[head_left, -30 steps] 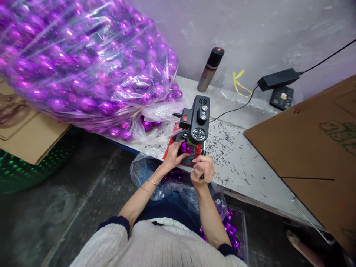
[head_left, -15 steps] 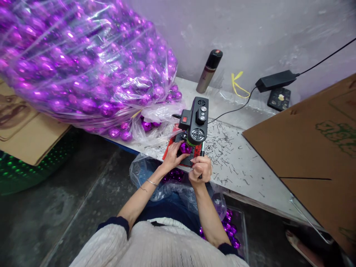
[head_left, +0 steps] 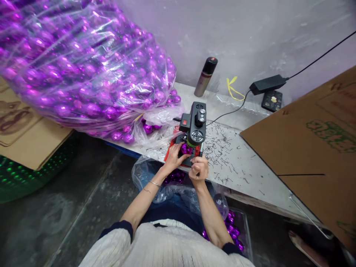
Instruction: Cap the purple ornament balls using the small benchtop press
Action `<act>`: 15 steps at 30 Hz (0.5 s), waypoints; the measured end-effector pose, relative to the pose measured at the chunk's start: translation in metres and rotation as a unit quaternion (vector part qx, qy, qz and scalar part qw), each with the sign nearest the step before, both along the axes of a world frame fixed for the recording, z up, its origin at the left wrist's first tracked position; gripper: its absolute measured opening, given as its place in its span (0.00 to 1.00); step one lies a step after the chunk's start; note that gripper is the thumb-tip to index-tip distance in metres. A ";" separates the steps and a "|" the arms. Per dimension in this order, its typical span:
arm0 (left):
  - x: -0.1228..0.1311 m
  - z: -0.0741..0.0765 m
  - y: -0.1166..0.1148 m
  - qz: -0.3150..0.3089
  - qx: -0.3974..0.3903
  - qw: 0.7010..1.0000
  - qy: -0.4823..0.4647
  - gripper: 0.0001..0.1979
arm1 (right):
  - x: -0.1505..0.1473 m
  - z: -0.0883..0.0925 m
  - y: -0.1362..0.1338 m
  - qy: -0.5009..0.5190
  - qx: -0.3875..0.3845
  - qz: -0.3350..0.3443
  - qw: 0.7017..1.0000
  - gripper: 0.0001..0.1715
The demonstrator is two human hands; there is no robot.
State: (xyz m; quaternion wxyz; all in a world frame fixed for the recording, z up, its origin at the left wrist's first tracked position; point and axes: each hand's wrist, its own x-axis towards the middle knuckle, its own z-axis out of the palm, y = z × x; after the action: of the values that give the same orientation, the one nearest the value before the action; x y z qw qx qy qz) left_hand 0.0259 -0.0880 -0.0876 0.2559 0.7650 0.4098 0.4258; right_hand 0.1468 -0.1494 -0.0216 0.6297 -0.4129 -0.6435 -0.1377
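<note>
A shiny purple ball (head_left: pixel 186 148) sits under the head of a small black bench machine (head_left: pixel 197 124) that has round vents, silver buttons and a red switch. The thumb and fingers of my left hand (head_left: pixel 172 158) close around the ball from the left and front. My right hand (head_left: pixel 198 169) is wrapped round the lever handle (head_left: pixel 200 151) at the machine's right side. A red base shows beneath the machine, partly covered by my hands. Where the ball meets the machine head is hidden from above.
A large clear bag of purple balls (head_left: pixel 91 74) fills the left. Black bits (head_left: pixel 222 148) litter the tabletop at right. A spray can (head_left: pixel 205 77), yellow tie (head_left: pixel 232 89), power adapter (head_left: pixel 268 84) and dark phone-like object (head_left: pixel 272 101) stand behind. A carton (head_left: pixel 314 144) blocks the right.
The view has shifted slightly, so the things at the back appear lower and further left. Both hands keep their places, the left at the ball and the right at the lever.
</note>
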 end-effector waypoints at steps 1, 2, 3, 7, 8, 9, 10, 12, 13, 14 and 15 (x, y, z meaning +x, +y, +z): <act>0.001 0.000 0.001 0.001 -0.002 1.000 0.000 0.31 | -0.001 0.006 -0.001 0.017 -0.005 -0.005 1.000 0.18; 0.002 0.000 0.002 0.002 -0.006 1.000 -0.002 0.31 | -0.001 0.013 -0.001 0.039 -0.012 -0.014 0.999 0.18; 0.003 0.001 0.002 0.003 -0.011 1.000 -0.008 0.31 | -0.002 0.023 -0.002 0.053 -0.027 -0.021 0.998 0.18; -0.002 0.008 -0.013 0.029 -0.034 0.998 -0.046 0.31 | 0.000 0.061 -0.005 0.065 -0.078 -0.034 0.994 0.15; -0.006 0.008 -0.022 0.042 -0.030 0.997 -0.055 0.31 | 0.001 0.067 -0.005 0.063 -0.084 -0.031 0.994 0.15; -0.012 0.008 -0.033 0.055 -0.021 0.996 -0.060 0.32 | 0.002 0.070 -0.006 0.060 -0.086 -0.027 0.994 0.15; -0.019 0.006 -0.045 0.061 -0.003 0.996 -0.061 0.33 | 0.003 0.071 -0.006 0.055 -0.086 -0.024 0.994 0.16; -0.035 -0.001 -0.072 0.045 0.038 0.997 -0.045 0.37 | 0.004 0.066 -0.008 0.045 -0.081 -0.022 0.995 0.15; -0.042 -0.006 -0.085 0.025 0.055 0.998 -0.026 0.38 | 0.004 0.061 -0.008 0.042 -0.077 -0.023 0.996 0.15; -0.048 -0.011 -0.096 0.005 0.065 0.998 0.000 0.39 | 0.003 0.057 -0.009 0.042 -0.073 -0.024 0.996 0.15; -0.053 -0.015 -0.103 -0.011 0.073 0.997 0.022 0.39 | 0.003 0.053 -0.010 0.044 -0.069 -0.025 0.996 0.15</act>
State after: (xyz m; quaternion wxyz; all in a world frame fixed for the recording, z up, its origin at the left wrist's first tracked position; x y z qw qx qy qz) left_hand -0.0273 -0.1914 -0.1029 0.1947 0.7954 0.3749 0.4347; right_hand 0.1494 -0.1590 0.0315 0.6237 -0.4769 -0.6127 -0.0904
